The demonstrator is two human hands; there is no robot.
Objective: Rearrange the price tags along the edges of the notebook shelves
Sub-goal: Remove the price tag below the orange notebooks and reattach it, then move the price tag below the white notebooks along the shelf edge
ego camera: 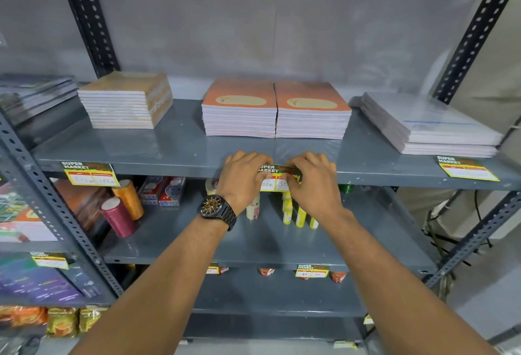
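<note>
Head view: both hands pinch the middle price tag (277,178) on the front edge of the notebook shelf (169,167), the left hand (244,178) at its left end, the right hand (314,182) at its right end. If the two grips pull unevenly, I think the tag may tear, crease or sit tilted, no longer below the orange notebooks (276,109).

A single wide-angle camera on the person's head looks forward and slightly down at a grey metal shelf (174,154) from close range, within arm's reach of its front edge, with the straight posts (87,16) bowed towards the frame's sides.
</note>
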